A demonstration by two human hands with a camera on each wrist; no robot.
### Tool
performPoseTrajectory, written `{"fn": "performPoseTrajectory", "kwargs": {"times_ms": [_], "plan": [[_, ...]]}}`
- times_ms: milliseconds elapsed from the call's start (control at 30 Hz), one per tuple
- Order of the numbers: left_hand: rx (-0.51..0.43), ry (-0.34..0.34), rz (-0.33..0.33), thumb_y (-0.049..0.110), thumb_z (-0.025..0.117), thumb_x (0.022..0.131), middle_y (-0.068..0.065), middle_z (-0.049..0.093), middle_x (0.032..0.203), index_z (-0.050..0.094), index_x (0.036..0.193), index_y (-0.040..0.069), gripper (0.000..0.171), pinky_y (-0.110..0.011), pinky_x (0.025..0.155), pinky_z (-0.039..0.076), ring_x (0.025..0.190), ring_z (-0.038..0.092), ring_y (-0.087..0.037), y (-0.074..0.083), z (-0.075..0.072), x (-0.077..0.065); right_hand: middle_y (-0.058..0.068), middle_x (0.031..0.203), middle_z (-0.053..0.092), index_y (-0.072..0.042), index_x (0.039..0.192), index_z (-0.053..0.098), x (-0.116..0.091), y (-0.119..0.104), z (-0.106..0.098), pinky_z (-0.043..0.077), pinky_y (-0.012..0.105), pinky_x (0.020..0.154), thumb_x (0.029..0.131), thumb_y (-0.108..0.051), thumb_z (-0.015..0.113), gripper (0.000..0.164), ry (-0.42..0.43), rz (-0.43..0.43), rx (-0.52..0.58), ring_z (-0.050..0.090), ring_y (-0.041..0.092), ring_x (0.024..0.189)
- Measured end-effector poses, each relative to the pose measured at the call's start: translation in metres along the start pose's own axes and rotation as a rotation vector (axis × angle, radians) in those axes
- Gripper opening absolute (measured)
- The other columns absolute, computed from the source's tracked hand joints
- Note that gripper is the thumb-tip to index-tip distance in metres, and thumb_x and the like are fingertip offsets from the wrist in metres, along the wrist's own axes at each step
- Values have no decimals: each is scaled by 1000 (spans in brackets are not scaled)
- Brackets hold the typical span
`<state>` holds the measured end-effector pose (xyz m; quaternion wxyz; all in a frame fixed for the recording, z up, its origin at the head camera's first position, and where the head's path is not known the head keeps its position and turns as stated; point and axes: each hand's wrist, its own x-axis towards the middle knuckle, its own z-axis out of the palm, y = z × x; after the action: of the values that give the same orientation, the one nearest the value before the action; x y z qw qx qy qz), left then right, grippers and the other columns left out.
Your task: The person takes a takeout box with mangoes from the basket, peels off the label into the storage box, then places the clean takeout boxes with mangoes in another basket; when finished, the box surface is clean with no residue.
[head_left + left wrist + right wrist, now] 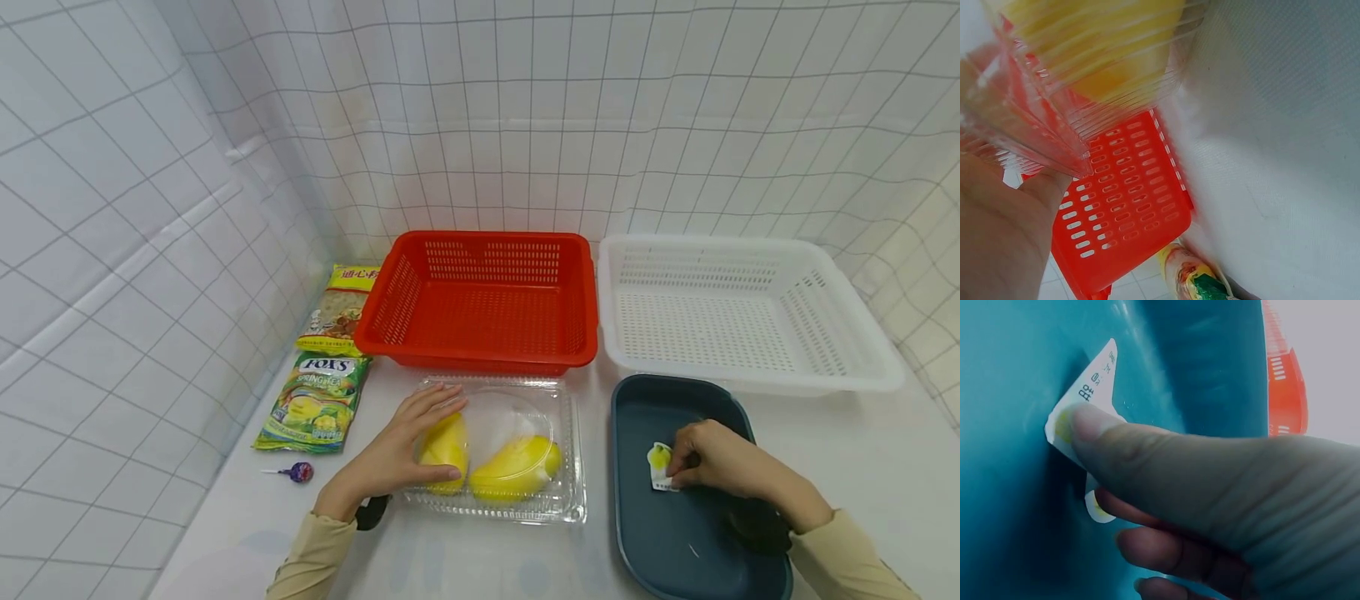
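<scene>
My left hand (408, 454) rests with spread fingers on the left side of a clear plastic box (517, 512). Inside the box lie two yellow mango-like fruits; one fruit (517, 471) is fully visible, the other is partly behind the hand. The left wrist view shows the hand (1004, 225) against the box's ridged edge. Over in a dark blue basin (637, 533), my right hand (716, 454) pinches a small white card (660, 467) with a yellow fruit picture. Close up in the right wrist view, the thumb lies on the bent card (1094, 387), which has dark print.
Behind the box stands a red basket (480, 354), with a white basket (712, 375) to its right. At the left lie a yellow food packet (337, 308), a green Fox's candy bag (315, 404) and a lollipop (300, 472). A grid-patterned curtain (487, 108) hangs at the back.
</scene>
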<state>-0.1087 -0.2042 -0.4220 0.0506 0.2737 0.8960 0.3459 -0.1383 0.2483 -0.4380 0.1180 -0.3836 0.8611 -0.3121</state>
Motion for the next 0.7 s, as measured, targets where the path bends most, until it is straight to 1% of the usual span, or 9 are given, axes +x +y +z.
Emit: {"fn": "performPoseTrajectory", "kwargs": {"times_ms": [133, 300, 467, 600, 700], "plan": [[-1, -2, 1, 53, 74, 75, 10, 26, 153, 41, 145, 22, 83, -53, 111, 14, 141, 10, -17, 0, 0, 0, -18, 71, 55, -19, 72, 71, 0, 0, 1, 45, 20, 51, 69, -9, 83, 16, 0, 11, 2, 50, -2, 62], [-1, -4, 3, 52, 75, 75, 10, 26, 153, 41, 145, 23, 83, -53, 110, 14, 141, 10, -18, 0, -1, 0, -16, 68, 53, -20, 71, 66, 1, 0, 3, 44, 20, 50, 67, -8, 83, 21, -13, 46, 12, 48, -2, 59], [3, -4, -3, 51, 75, 75, 11, 26, 153, 41, 145, 23, 83, -54, 110, 15, 141, 10, -17, -1, -1, 1, -16, 64, 49, -20, 71, 62, 2, 0, 5, 41, 20, 49, 67, -12, 84, 24, -36, 82, 4, 45, -1, 58], [4, -4, -2, 51, 75, 74, 11, 25, 153, 41, 145, 25, 83, -54, 110, 15, 141, 10, -17, -1, 0, 0, -17, 63, 48, -21, 70, 62, 3, -1, 5, 40, 20, 49, 70, -18, 83, 21, -56, 108, -4, 44, -1, 56], [3, -3, 2, 51, 75, 74, 11, 25, 153, 41, 145, 25, 83, -54, 110, 15, 141, 10, -17, -2, 0, 0, -17, 62, 48, -22, 69, 62, 3, -2, 5, 38, 19, 48, 74, -19, 81, 20, -73, 117, -13, 43, -2, 56]]}}
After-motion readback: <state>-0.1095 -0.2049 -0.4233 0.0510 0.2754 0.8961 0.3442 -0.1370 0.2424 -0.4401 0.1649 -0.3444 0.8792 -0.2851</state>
